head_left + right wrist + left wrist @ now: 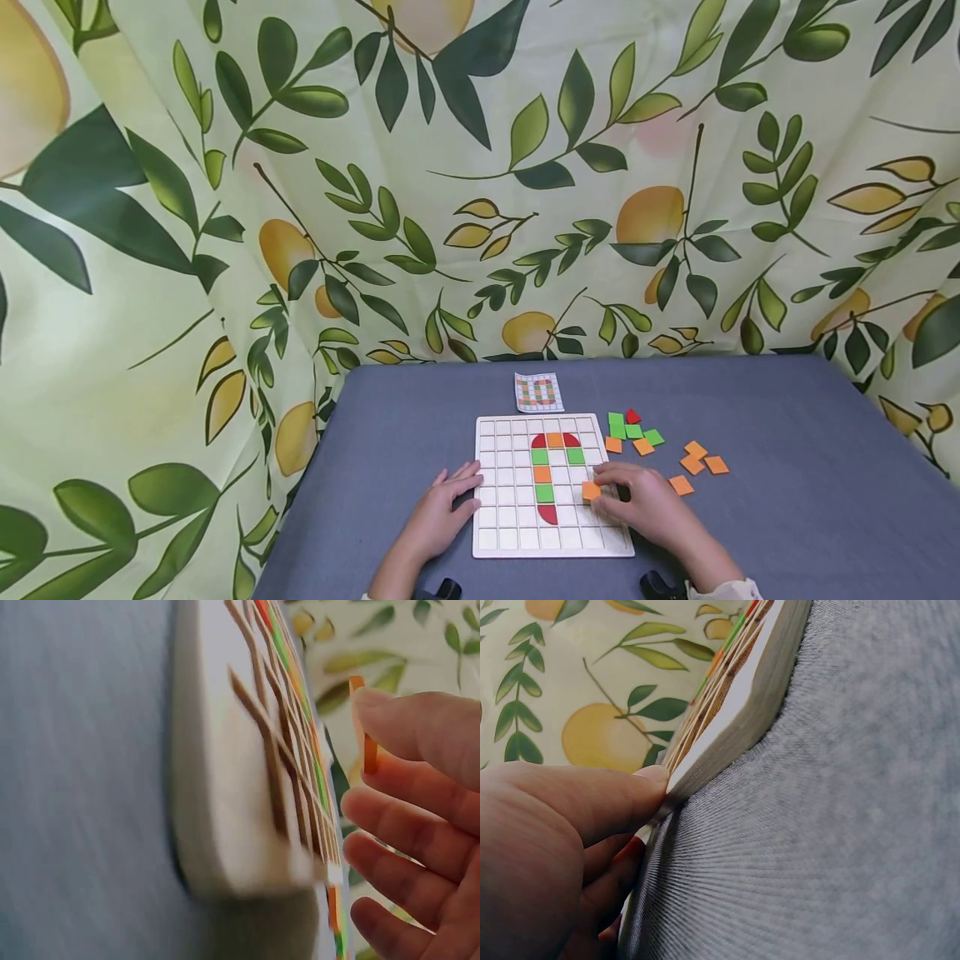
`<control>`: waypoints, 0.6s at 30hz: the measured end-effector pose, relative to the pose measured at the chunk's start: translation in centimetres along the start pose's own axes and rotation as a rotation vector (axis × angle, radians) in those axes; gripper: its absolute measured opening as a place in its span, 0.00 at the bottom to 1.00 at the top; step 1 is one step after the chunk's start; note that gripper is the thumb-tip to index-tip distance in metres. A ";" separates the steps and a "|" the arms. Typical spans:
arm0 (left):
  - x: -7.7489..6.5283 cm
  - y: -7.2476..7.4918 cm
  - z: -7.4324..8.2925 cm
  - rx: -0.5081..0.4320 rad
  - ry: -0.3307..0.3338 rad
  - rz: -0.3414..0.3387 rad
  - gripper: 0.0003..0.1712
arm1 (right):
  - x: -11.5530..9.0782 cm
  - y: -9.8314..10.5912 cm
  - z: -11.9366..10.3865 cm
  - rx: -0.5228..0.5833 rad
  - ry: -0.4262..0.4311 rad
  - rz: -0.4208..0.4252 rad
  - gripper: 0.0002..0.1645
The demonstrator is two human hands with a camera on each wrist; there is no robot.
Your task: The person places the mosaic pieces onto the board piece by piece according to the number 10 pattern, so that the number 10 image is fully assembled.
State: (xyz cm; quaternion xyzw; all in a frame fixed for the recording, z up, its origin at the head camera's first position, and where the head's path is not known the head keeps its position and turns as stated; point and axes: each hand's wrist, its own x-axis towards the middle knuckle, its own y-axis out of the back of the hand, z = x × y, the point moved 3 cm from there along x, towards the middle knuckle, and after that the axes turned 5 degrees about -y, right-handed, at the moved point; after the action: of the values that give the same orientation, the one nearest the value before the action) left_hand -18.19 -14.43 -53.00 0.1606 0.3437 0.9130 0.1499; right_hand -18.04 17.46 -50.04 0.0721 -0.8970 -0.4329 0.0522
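A white gridded board (506, 533) lies on the table with red rounded pieces, orange squares and green squares set in a hook-shaped line on it. Between thumb and forefinger, my right hand (641, 496) pinches an orange square tile (591, 491) over the board's right part. In the right wrist view that tile (366, 742) is seen edge-on, apart from the board, the other fingers loosely bent. My left hand (438, 512) rests at the board's left edge, fingers extended; in the left wrist view its thumb (622, 791) touches the board's side.
Behind the board lies a small printed pattern card (538, 392). Loose green squares (617, 425), a red piece (633, 415) and several orange squares (693, 463) are scattered right of the board. A leaf-patterned cloth (480, 250) hangs behind the grey table (795, 433).
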 end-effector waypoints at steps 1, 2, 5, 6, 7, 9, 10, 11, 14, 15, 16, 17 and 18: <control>0.0 0.0 0.0 -0.001 0.001 0.001 0.22 | 0.0 -0.4 -0.3 -0.005 0.023 -0.013 0.17; 0.0 0.0 0.0 0.001 -0.002 0.003 0.22 | 0.0 -0.8 -0.6 -0.013 0.039 -0.027 0.17; 0.0 -0.1 0.0 -0.003 0.010 0.000 0.22 | -0.1 -1.6 -1.3 -0.040 0.060 -0.059 0.16; 0.0 -0.1 0.0 -0.005 0.013 0.000 0.22 | -0.1 -1.9 -1.4 -0.049 0.062 -0.064 0.16; 0.0 -0.1 0.0 -0.007 0.019 -0.003 0.22 | -0.1 -2.0 -1.6 -0.055 0.065 -0.068 0.15; 0.0 -0.1 -0.1 -0.011 0.029 -0.007 0.22 | -0.1 -2.2 -1.8 -0.067 0.069 -0.071 0.14; 0.0 -0.1 -0.1 -0.012 0.033 -0.008 0.22 | -0.1 -2.3 -1.9 -0.074 0.075 -0.069 0.14; 0.0 -0.1 -0.1 -0.012 0.034 -0.008 0.22 | -0.1 -2.3 -1.9 -0.076 0.078 -0.067 0.13; 0.0 -0.1 -0.1 -0.014 0.032 -0.006 0.22 | -0.1 -2.3 -2.0 -0.082 0.116 -0.052 0.11; 0.0 -0.1 -0.1 -0.013 0.030 -0.005 0.22 | -0.1 -2.4 -2.0 -0.087 0.127 -0.046 0.11; 0.0 -0.1 -0.2 -0.013 0.030 -0.005 0.22 | -0.2 -2.4 -2.0 -0.092 0.135 -0.040 0.11; 0.0 -0.1 -0.2 -0.012 0.030 -0.006 0.22 | -0.2 -2.5 -2.0 -0.096 0.139 -0.033 0.10; 0.0 -0.1 -0.2 -0.013 0.029 -0.007 0.22 | -0.2 -2.5 -2.1 -0.101 0.147 -0.025 0.10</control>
State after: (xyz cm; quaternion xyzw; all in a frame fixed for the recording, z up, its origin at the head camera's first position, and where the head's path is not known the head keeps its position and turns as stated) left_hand -18.28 -14.45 -53.21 0.1451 0.3407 0.9168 0.1493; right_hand -17.30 14.35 -50.73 0.1123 -0.8669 -0.4715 0.1162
